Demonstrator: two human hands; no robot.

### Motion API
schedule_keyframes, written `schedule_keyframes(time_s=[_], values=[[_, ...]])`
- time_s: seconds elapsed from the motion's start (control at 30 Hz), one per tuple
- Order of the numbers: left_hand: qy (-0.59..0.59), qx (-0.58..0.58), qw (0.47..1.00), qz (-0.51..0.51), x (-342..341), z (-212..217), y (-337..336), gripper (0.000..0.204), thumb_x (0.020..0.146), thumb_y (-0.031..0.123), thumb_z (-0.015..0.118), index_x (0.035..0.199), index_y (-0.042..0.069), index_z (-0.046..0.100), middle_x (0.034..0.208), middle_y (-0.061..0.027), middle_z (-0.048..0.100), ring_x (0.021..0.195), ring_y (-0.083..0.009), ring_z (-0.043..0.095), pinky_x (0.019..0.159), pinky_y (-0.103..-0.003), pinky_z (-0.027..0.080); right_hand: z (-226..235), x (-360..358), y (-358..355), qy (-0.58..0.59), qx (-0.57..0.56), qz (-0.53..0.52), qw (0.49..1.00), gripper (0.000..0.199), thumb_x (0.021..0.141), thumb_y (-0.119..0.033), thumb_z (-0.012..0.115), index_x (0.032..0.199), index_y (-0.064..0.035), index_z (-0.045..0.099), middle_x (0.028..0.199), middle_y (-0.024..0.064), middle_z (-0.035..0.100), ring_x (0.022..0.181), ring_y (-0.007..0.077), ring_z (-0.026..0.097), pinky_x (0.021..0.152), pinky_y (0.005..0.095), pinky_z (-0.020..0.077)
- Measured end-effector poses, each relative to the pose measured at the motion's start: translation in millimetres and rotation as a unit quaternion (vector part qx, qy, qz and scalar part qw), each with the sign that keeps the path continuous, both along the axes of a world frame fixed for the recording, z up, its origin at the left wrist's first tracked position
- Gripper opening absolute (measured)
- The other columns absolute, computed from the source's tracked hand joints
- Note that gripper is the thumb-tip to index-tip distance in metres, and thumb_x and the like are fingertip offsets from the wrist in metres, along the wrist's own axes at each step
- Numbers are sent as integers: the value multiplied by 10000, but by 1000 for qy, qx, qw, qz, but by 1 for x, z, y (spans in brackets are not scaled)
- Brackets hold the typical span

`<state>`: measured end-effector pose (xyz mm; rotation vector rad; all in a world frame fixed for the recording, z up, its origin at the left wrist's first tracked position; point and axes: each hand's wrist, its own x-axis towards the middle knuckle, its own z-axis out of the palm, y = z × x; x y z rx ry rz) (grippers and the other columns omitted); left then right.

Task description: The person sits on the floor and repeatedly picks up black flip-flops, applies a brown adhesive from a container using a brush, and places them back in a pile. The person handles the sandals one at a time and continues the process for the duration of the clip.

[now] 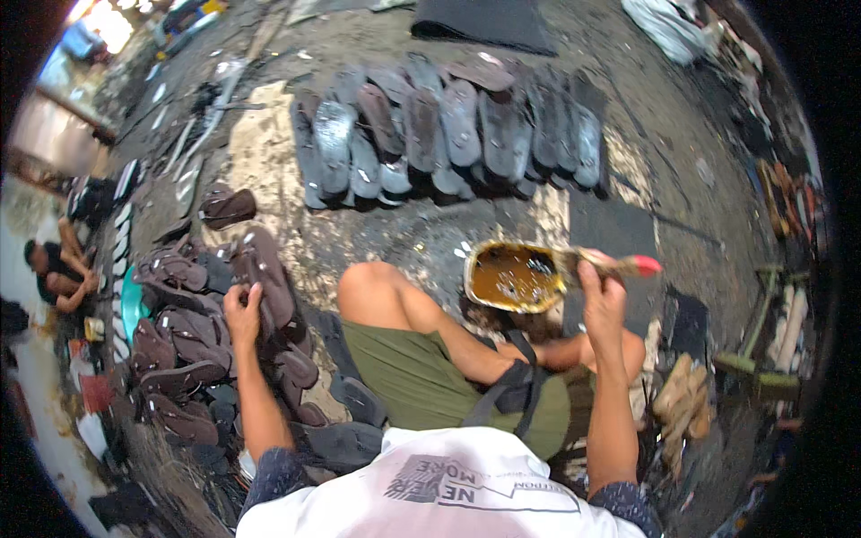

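On the left, my left hand [242,316] has its fingers closed at the edge of a brown flip-flop [269,278], above a heap of similar brown flip-flops [184,336]. My right hand [601,296] is wrapped round a brush [628,266] whose handle ends in red. The brush's head end lies at the right rim of an open tub [470,291], which holds a glossy brown, glue-like liquid [511,280]. How far the bristles reach into the liquid cannot be made out.
Ahead, dark soles [462,121] lie in overlapping rows on the dirty ground. A dark flat sheet [614,242] lies right of the tub. Wooden foot-shaped blocks [683,399] sit near my right knee. Another person [63,273] crouches at the far left beside a green basin [134,305].
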<state>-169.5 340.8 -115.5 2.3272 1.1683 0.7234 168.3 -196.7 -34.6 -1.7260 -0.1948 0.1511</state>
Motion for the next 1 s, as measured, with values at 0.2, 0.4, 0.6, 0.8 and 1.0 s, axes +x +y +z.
schedule_keyframes(time_s=[0.2,0.4,0.6,0.8,1.0], values=[[123,-27,991,-34,-67,77,-92,282,938,245,728,928,-13,615,891,-85,526,832,-226,516,803,-357,433,-23,3,38,-56,-203,149,966,300,927,-258,734,1131,-38,726,1091,110,749,1014,213,706,903,350,529],[-69,-114,985,-106,26,108,-187,381,980,207,670,1281,-19,609,1288,-96,593,1191,-222,553,1050,-350,407,-56,9,41,-228,-252,115,934,326,860,-215,802,1140,-69,725,1119,84,742,1004,236,709,896,372,532],[82,4,969,-233,65,90,-236,667,901,219,745,1472,4,476,1531,-232,435,1402,-361,417,1173,-458,295,-21,22,-70,-253,-393,151,871,321,857,-181,731,1178,-173,733,1052,105,722,1055,291,652,945,404,499],[-257,-528,781,-212,104,107,-252,650,1014,286,588,1553,33,326,1429,-158,545,1287,-245,552,1035,-384,494,46,24,-69,-44,142,-123,981,279,981,-280,692,1082,-20,685,994,12,697,882,68,594,804,259,491],[-339,-723,525,-294,173,100,-349,645,1063,351,456,1619,228,153,1536,-128,402,1302,-292,533,980,-466,556,62,-16,62,-44,136,61,988,260,943,-223,738,1103,-27,675,1028,50,705,973,133,637,866,324,512]])
